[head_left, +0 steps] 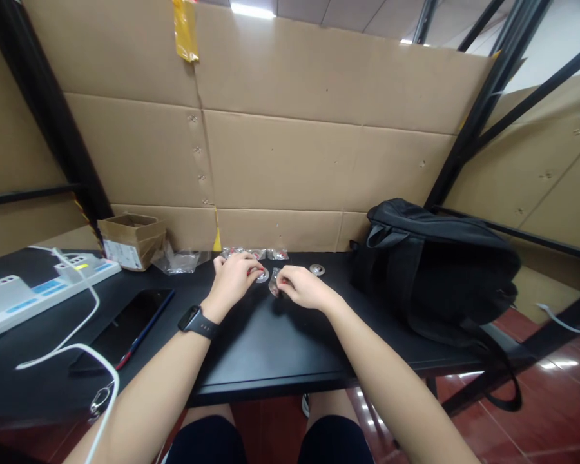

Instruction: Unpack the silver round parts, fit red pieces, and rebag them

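Note:
My left hand (234,276), with a dark watch on the wrist, is closed in a pinch at the rim of a small round silvery disc (262,277). A bit of red shows at its fingertips. Just to the right, my right hand (303,285) pinches a small clear plastic packet (273,283) whose contents are too small to make out. Both hands are low over the black table (290,341). Another round silvery piece (317,269) lies beyond my right hand. Several small clear packets (277,254) with reddish contents lie in a row along the cardboard wall.
A black backpack (444,270) stands at the right. On the left are an opened cardboard box (133,238), crumpled clear plastic (178,260), a white power strip (43,293), a phone (125,328) and a white cable (89,309). Cardboard (280,161) walls the back.

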Motion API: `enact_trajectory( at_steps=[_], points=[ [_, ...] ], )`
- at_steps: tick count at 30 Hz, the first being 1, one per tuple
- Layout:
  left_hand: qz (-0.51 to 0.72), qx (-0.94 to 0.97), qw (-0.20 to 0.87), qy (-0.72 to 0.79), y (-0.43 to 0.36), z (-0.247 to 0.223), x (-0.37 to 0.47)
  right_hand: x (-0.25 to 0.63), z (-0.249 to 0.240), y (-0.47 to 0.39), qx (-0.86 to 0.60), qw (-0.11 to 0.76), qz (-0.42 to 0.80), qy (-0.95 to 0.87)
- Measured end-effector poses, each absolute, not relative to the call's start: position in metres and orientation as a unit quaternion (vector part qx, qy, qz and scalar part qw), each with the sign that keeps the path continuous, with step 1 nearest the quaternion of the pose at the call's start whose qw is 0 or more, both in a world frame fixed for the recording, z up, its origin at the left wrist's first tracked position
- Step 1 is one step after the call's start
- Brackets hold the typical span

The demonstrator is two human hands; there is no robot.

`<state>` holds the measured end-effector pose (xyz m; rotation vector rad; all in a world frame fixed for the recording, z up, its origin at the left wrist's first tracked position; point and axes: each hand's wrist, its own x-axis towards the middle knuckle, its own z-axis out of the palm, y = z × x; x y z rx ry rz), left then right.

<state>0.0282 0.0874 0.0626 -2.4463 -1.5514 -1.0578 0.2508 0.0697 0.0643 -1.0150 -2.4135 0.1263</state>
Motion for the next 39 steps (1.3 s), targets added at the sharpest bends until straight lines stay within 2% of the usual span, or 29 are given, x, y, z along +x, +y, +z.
enact_trajectory(
  at_steps=[5,10,13,19,24,31,39],
  points=[
    [-0.378,-0.781,-0.001,-0.496,0.085,0.065,0.032,0.247,0.068,0.07,-0.413,0.376,-0.016,-0.829],
    [-0.477,-0.731,-0.091,-0.479,0.085,0.068,0.035,0.25,0.064,0.074,-0.438,0.37,-0.03,-0.819],
    [-0.524,-0.692,-0.152,-0.474,0.09,0.063,0.035,0.253,0.063,0.078,-0.44,0.4,-0.01,-0.804],
    [-0.575,-0.599,-0.347,-0.436,0.105,0.047,0.043,0.246,0.067,0.076,-0.384,0.502,0.059,-0.772],
    [-0.581,-0.564,-0.431,-0.399,0.099,0.045,0.054,0.232,0.062,0.072,-0.351,0.533,0.105,-0.762],
    [-0.565,-0.587,-0.432,-0.387,0.098,0.042,0.057,0.231,0.053,0.077,-0.339,0.543,0.301,-0.707],
    [-0.542,-0.631,-0.395,-0.389,0.096,0.044,0.058,0.239,0.061,0.072,-0.354,0.494,0.335,-0.72]
  ],
)
